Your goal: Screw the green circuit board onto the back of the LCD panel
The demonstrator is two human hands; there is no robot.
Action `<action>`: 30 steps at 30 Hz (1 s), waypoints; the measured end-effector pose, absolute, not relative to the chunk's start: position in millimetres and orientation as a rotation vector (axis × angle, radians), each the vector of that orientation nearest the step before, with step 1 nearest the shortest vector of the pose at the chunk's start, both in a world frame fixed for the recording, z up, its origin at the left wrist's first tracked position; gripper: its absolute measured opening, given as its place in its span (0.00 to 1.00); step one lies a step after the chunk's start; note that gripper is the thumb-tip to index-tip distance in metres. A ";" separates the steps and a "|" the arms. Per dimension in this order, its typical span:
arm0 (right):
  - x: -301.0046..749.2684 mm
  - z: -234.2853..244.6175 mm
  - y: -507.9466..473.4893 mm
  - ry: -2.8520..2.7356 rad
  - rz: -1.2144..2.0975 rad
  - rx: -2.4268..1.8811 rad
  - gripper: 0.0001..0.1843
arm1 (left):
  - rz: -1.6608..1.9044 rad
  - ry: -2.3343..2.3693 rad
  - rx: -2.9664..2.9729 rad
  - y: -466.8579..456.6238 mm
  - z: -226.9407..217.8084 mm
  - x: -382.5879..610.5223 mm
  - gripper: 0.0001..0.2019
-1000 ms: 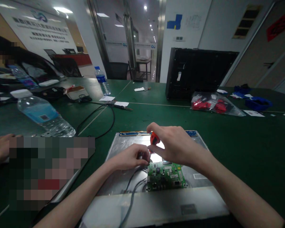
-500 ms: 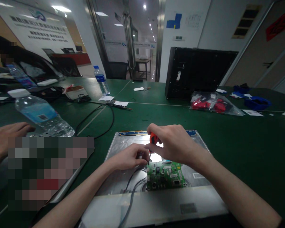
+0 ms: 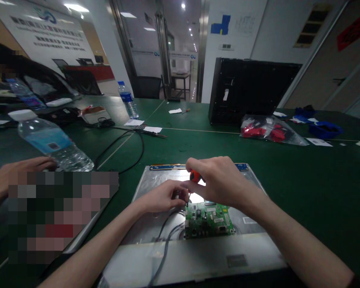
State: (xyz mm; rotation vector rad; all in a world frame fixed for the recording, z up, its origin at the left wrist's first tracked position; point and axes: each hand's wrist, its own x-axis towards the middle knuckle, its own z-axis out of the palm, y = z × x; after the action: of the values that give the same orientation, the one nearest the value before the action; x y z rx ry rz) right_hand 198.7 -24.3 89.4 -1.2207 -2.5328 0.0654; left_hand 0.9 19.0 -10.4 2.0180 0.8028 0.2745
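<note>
A screwdriver with an orange and black handle (image 3: 195,176) is gripped in my right hand (image 3: 217,178), its shaft pointing down at the upper left corner of a green circuit board (image 3: 208,220). Beside that corner, my left hand (image 3: 165,196) is closed with thumb and fingers bent together near the screwdriver tip. Whatever is between those fingertips is too small to make out. The board lies on the metal back of a flat display panel (image 3: 198,256), and a grey cable (image 3: 165,256) runs down from the board's left side.
At left, another person's hand (image 3: 27,168) is by a large water bottle (image 3: 54,140). A smaller bottle (image 3: 127,100), black cable (image 3: 143,148) and papers lie farther back. A black monitor (image 3: 252,92) and a plastic bag with red items (image 3: 270,130) stand beyond the panel.
The other person's hand at left has moved right, towards the large bottle. My hands and the screwdriver stay in almost the same place at the board's corner.
</note>
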 end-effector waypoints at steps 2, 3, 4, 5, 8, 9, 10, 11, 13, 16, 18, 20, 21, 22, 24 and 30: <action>199.8 90.6 -25.6 -2.547 0.102 -1.195 0.11 | 0.303 0.785 2.028 18.4 -9.7 1.4 0.03; 200.5 91.2 -26.5 -2.553 0.136 -1.165 0.11 | 0.311 0.785 2.038 18.2 -9.6 1.6 0.02; 201.0 91.6 -27.5 -2.557 0.168 -1.131 0.10 | 0.311 0.793 2.049 18.1 -9.7 1.7 0.02; 201.1 91.6 -28.3 -2.563 0.195 -1.100 0.11 | 0.304 0.807 2.059 18.0 -10.0 1.8 0.02; 198.6 88.8 -28.8 -2.567 0.203 -1.070 0.14 | 0.278 0.845 2.069 18.1 -10.7 1.4 0.03; 197.1 87.1 -28.3 -2.559 0.186 -1.080 0.14 | 0.274 0.850 2.068 18.1 -10.8 1.2 0.04; 195.6 85.4 -27.5 -2.548 0.162 -1.092 0.14 | 0.272 0.854 2.067 18.2 -10.6 0.9 0.05; 194.2 83.8 -26.6 -2.540 0.130 -1.108 0.13 | 0.269 0.858 2.066 18.2 -10.3 0.6 0.06; 192.6 81.7 -24.9 -2.539 0.047 -1.147 0.12 | 0.257 0.861 2.069 18.4 -9.4 0.0 0.06; 193.2 82.0 -23.9 -2.551 -0.019 -1.157 0.13 | 0.259 0.836 2.073 18.7 -8.9 -0.1 0.04; 194.7 83.7 -24.3 -2.540 0.032 -1.104 0.13 | 0.276 0.818 2.065 18.9 -9.4 0.4 0.04; 195.7 85.0 -25.1 -2.535 0.133 -1.036 0.11 | 0.285 0.821 2.057 18.8 -9.9 1.2 0.04; 195.9 85.3 -25.4 -2.535 0.180 -1.017 0.11 | 0.281 0.831 2.054 18.5 -9.9 1.5 0.04; 195.8 85.2 -25.5 -2.537 0.217 -1.014 0.12 | 0.274 0.841 2.053 18.2 -9.7 1.8 0.05; 194.9 84.1 -25.2 -2.527 0.238 -1.044 0.14 | 0.265 0.865 2.055 17.5 -8.6 2.2 0.05; 195.2 82.4 -21.5 -2.531 0.113 -1.109 0.14 | 0.293 0.822 2.042 18.3 -7.4 2.1 0.05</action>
State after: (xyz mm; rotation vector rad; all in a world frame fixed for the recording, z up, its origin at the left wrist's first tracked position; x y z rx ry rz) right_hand 195.2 -21.5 82.4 -1.1089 -2.5308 0.1129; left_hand 2.1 18.3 -7.4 2.0417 0.8222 0.2932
